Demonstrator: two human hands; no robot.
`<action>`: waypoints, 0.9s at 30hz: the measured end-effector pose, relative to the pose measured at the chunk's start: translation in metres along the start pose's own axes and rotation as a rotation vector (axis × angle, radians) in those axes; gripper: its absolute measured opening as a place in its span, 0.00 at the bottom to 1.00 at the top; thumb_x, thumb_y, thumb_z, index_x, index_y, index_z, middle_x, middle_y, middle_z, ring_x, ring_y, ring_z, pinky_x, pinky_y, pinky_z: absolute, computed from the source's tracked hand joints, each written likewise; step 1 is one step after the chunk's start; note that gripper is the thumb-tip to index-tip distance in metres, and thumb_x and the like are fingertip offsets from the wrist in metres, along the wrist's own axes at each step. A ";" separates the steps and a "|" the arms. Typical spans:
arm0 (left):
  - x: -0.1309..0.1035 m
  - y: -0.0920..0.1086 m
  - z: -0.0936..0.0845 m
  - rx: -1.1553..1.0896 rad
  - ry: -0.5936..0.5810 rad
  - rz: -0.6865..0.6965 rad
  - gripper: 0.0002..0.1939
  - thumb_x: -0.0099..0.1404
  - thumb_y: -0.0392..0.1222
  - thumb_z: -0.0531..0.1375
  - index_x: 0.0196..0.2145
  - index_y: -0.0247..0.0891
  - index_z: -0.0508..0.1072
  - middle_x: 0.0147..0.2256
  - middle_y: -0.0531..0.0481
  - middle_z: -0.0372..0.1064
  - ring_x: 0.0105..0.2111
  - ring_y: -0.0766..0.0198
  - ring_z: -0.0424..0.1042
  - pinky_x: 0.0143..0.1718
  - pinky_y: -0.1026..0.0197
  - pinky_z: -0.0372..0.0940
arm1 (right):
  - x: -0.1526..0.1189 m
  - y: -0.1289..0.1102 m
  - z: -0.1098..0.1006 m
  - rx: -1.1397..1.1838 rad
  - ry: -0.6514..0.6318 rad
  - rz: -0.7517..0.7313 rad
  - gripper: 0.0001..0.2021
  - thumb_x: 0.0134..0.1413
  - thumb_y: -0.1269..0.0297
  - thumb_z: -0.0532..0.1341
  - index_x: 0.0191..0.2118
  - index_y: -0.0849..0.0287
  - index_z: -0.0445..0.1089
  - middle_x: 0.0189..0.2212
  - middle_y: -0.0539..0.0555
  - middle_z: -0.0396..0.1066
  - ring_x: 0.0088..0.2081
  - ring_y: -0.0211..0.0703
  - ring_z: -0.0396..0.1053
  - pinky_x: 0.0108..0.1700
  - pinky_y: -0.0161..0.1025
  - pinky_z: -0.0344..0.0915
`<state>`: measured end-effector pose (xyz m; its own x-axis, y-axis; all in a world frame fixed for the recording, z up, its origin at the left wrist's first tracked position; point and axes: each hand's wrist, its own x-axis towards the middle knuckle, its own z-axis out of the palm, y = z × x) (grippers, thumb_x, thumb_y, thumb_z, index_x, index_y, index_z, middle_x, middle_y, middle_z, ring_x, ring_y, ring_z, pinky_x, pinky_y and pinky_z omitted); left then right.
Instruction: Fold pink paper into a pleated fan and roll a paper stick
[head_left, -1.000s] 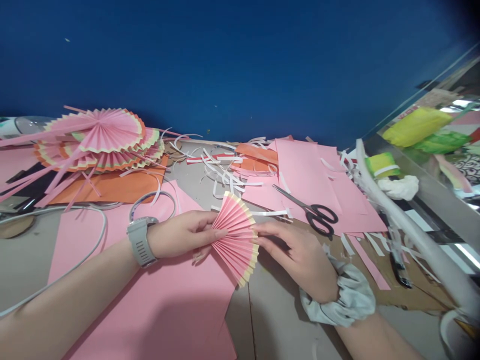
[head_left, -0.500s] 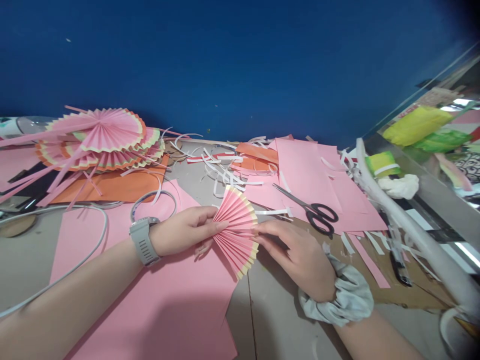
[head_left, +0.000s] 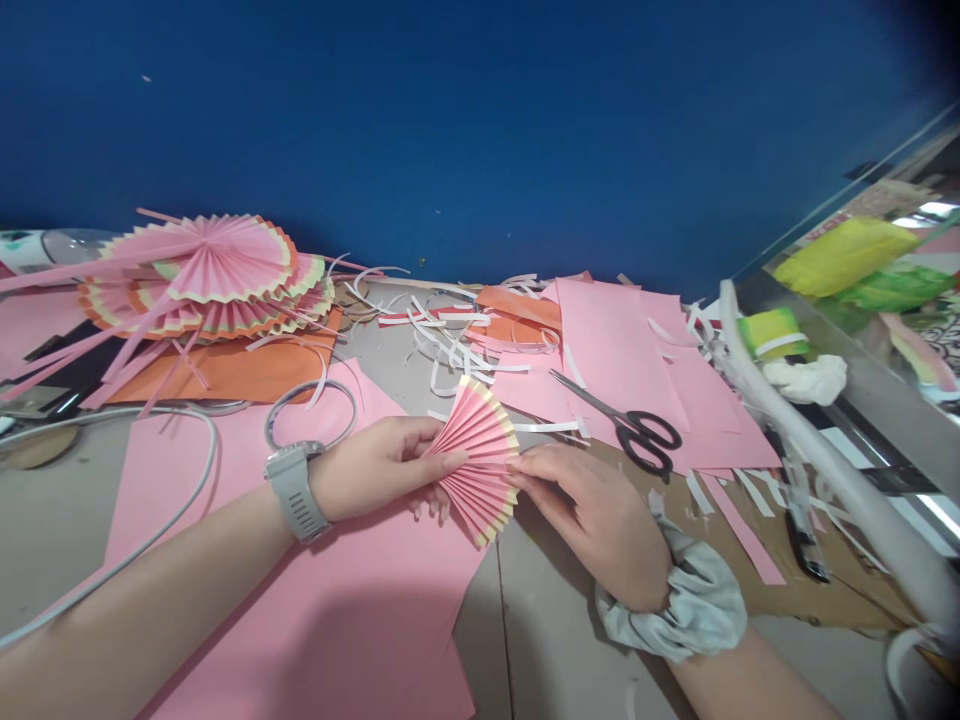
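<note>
A pleated pink paper fan [head_left: 484,440] with a pale yellow edge is spread out between my hands. My left hand [head_left: 386,465] grips its gathered left end, thumb on top of the folds. The thumb and forefinger of my right hand [head_left: 589,515] pinch the yellow outer edge near its middle. Beneath the fan and my left forearm lies a large pink paper sheet [head_left: 360,620]. Black-handled scissors [head_left: 637,430] rest with blades open on paper behind my right hand.
Finished pleated rosettes [head_left: 206,260] with paper strips are piled at the back left on orange paper [head_left: 225,370]. White paper scraps [head_left: 442,340] and pink sheets [head_left: 622,350] lie at the back. A box cutter [head_left: 806,545] and a white tube [head_left: 825,440] are at right. A blue wall [head_left: 450,130] stands behind.
My left hand and the fan have shifted slightly to the right, and the fan's lower folds have closed up a little. My right hand keeps its pinch on the edge.
</note>
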<state>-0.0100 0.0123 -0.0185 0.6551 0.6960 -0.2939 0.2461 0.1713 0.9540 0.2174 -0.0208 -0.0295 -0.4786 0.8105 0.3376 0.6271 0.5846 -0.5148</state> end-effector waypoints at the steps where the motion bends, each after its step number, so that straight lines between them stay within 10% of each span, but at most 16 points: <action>1: 0.000 0.000 0.000 -0.002 -0.006 0.002 0.14 0.63 0.51 0.52 0.34 0.36 0.65 0.27 0.47 0.72 0.25 0.63 0.72 0.26 0.63 0.66 | 0.000 0.000 0.000 -0.011 -0.001 -0.011 0.08 0.55 0.71 0.54 0.40 0.51 0.63 0.35 0.51 0.71 0.37 0.44 0.69 0.40 0.41 0.65; 27: 0.000 0.000 0.001 0.250 0.055 0.014 0.16 0.65 0.53 0.49 0.32 0.36 0.65 0.24 0.52 0.69 0.24 0.65 0.71 0.26 0.64 0.64 | 0.002 -0.004 0.000 -0.171 0.014 -0.013 0.06 0.58 0.70 0.52 0.33 0.60 0.65 0.26 0.50 0.69 0.29 0.36 0.66 0.32 0.34 0.59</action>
<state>-0.0092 0.0119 -0.0185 0.6217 0.7349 -0.2708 0.4109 -0.0117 0.9116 0.2140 -0.0217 -0.0270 -0.4797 0.8026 0.3546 0.7166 0.5916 -0.3694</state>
